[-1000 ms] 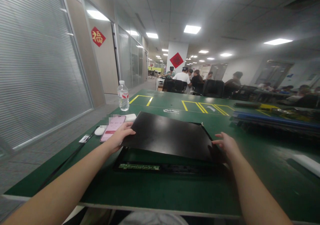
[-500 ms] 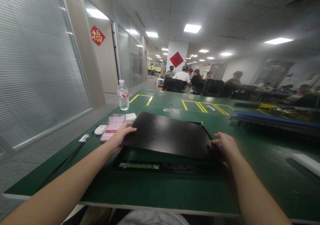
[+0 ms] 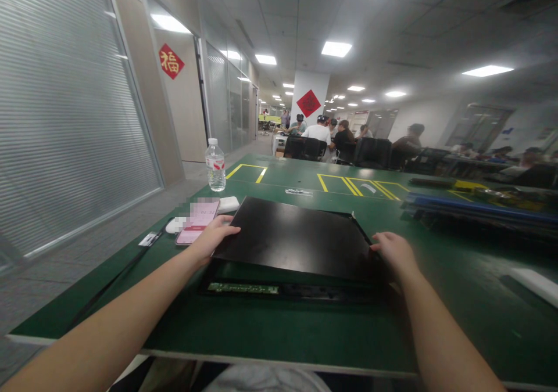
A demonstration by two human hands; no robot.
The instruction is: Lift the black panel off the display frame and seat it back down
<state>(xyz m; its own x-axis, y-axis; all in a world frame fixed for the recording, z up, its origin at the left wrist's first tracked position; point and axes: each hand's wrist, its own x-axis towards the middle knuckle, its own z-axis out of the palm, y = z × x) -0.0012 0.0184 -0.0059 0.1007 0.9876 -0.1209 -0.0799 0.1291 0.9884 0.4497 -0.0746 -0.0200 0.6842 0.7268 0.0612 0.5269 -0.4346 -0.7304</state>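
A thin, glossy black sheet, like a display panel, lies tilted in front of me. My left hand pinches its left edge, thumb on top and the other fingers mostly hidden beneath. At the right edge, the fingers of my right hand are closed on the sheet's rim. Under the sheet is a dark frame, its near edge showing. A narrow green circuit board sits along the left part of that near edge. The rest of the frame is hidden by the sheet.
On the green table, a phone, a white case and a water bottle stand left. A dark strap lies nearer. Blue-edged panels are stacked right, beside a white bar. People sit beyond.
The near edge of the black sheet has dropped slightly toward the frame. Both hands stay at its sides, and the right fingers have closed in a little at the edge.
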